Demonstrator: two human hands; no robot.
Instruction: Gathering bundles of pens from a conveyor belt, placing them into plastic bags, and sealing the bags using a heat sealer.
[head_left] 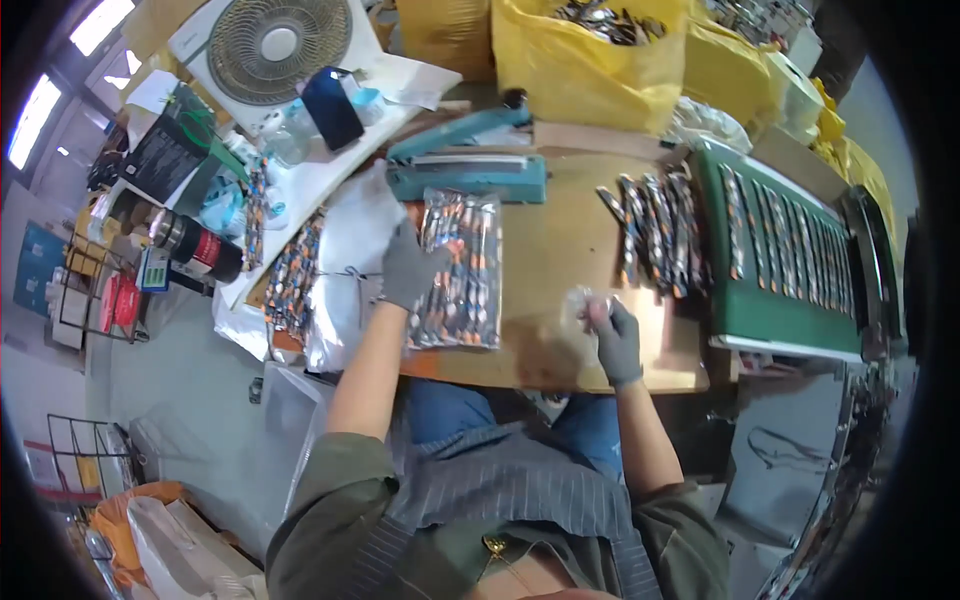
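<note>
Packet: the flat clear plastic packet of orange-and-dark patterned sticks [460, 270] lies on the brown wooden bench [555, 250], straight ahead of you, just below the sealer.
Left hand: your grey-gloved left hand [408, 268] rests on the packet's upper left edge, fingers curled down onto the plastic.
Right hand: your grey-gloved right hand [615, 335] sits near the bench's front edge, well apart from the packet, its fingers pinched around a small crumpled piece of clear plastic film [583, 303].
Bags: a stack of white translucent plastic bags [350, 265] lies just beside the packet, to its left.
Sealer: a teal hand-lever heat sealer [470, 165] stands at the far edge of the bench.
Loose sticks: a pile of patterned sticks [650, 235] lies to your right, between the packet and the green tray.
Tray: a green plastic tray [775, 310] holds rows of the same sticks.
Beyond: yellow plastic sacks [590, 55] stand behind the bench; a white fan [272, 42] sits far left.
</note>
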